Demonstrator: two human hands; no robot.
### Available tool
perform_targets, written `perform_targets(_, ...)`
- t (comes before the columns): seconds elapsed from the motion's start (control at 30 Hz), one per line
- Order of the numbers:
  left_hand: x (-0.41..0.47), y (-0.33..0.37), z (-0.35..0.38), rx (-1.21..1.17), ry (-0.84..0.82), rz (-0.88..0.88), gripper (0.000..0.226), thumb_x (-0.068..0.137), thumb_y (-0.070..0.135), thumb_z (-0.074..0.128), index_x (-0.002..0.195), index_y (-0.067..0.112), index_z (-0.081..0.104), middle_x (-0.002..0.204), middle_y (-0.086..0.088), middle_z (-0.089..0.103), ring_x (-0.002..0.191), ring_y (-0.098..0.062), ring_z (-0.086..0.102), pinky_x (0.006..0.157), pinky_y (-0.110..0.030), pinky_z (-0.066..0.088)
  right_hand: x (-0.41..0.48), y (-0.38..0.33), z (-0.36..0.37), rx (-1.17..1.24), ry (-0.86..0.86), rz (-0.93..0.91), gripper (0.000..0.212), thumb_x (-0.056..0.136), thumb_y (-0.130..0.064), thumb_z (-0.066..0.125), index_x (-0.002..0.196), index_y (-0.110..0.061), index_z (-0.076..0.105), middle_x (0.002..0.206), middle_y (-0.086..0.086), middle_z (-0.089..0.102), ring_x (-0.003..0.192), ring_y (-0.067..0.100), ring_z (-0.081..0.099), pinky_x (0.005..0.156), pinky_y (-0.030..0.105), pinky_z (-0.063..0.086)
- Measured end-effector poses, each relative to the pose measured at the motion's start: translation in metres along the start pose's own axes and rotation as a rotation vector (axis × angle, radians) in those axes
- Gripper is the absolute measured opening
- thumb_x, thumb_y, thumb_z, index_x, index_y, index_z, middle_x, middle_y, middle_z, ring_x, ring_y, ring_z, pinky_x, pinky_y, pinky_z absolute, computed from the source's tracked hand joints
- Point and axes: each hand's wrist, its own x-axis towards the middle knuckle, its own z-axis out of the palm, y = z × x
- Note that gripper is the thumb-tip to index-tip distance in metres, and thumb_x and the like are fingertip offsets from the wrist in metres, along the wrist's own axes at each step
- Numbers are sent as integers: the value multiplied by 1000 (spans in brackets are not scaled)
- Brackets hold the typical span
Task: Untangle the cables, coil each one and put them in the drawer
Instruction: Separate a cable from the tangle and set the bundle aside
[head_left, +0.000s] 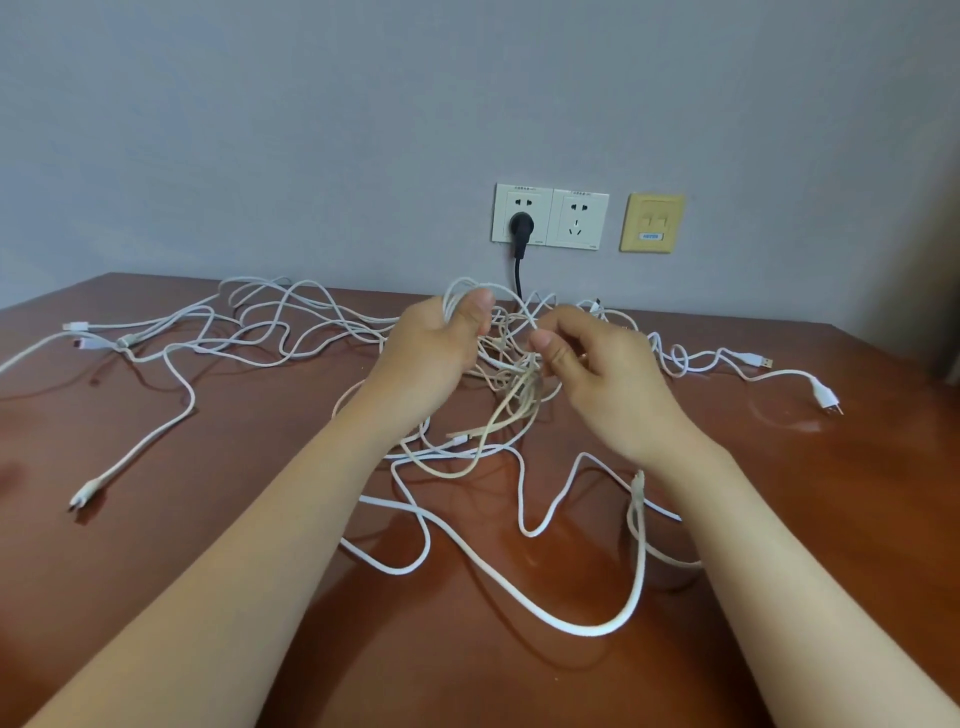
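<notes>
A tangle of several white cables (511, 387) spreads over the brown table (218, 519). My left hand (436, 343) grips a bundle of thin white loops lifted above the table near the back. My right hand (587, 364) pinches a strand of the same knot between thumb and fingers, close beside the left hand. A thick white cable (519, 592) loops across the front of the table. Plug ends lie at the left (83, 493) and right (826, 397). No drawer is in view.
On the wall behind are two white sockets (550, 218) with a black plug (519, 228) and cord in the left one, and a yellowed data plate (652, 223). The table's right edge runs near a dark object at the far right.
</notes>
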Motion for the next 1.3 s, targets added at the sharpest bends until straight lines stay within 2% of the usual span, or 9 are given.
perform_targets(0.13,-3,-4,4,144,83,87,39,97,33,44,60,20,41,42,7,35,36,-3,33,51,-28,27,-4,-11,13,-13,-10,-49,22,92,-30,44,70,-30,41,55,-8,46,63,23,49,65,40,44)
perform_targets(0.3,-6,-6,8,223,106,120,27,97,28,45,70,24,47,62,13,48,60,1,45,60,-14,34,-8,-18,25,-49,-122,-87,18,96,-22,43,79,-22,43,67,4,51,71,35,53,67,43,44)
perform_targets(0.43,-9,-4,13,235,54,148,27,94,33,49,70,24,55,62,9,52,63,-8,49,66,-29,37,-8,-18,19,-48,-160,-47,11,97,-20,41,87,-23,44,77,12,57,77,36,52,65,37,38)
perform_targets(0.53,-12,-1,13,300,81,171,27,95,33,49,68,30,52,63,10,53,67,-13,51,67,-29,36,-10,-20,17,-69,-182,-56,13,97,-20,40,90,-19,51,73,8,52,71,34,48,63,34,34)
perform_targets(0.7,-11,3,4,389,187,218,35,98,34,41,64,34,44,59,8,50,63,-13,49,63,-29,29,-6,-17,18,-59,-109,-34,26,95,-28,45,69,-27,44,55,-6,44,61,20,44,63,36,40)
perform_targets(0.77,-10,5,4,395,205,241,37,99,35,39,62,32,42,58,7,49,67,-20,51,66,-33,37,-5,-16,17,-46,-106,0,28,93,-32,48,67,-22,47,54,-4,44,59,19,42,61,34,37)
perform_targets(0.97,-10,4,4,431,222,321,32,98,39,36,72,25,47,64,4,62,77,-27,65,78,-42,49,-4,-21,18,-230,-63,25,36,93,-36,46,62,-20,34,59,-5,39,75,27,48,63,30,25)
perform_targets(1.13,2,8,-7,-51,342,166,34,101,28,38,68,25,47,47,12,60,64,-17,67,74,-40,56,-2,-16,8,-277,-32,92,40,96,-42,40,62,-21,35,69,-5,40,83,25,50,71,32,28)
perform_targets(1.3,4,14,-11,-525,207,-48,32,102,27,32,74,14,43,73,1,69,63,-7,69,67,-20,56,-2,-13,4,-236,-52,110,37,96,-43,39,67,-21,44,63,-3,51,83,30,54,65,31,25)
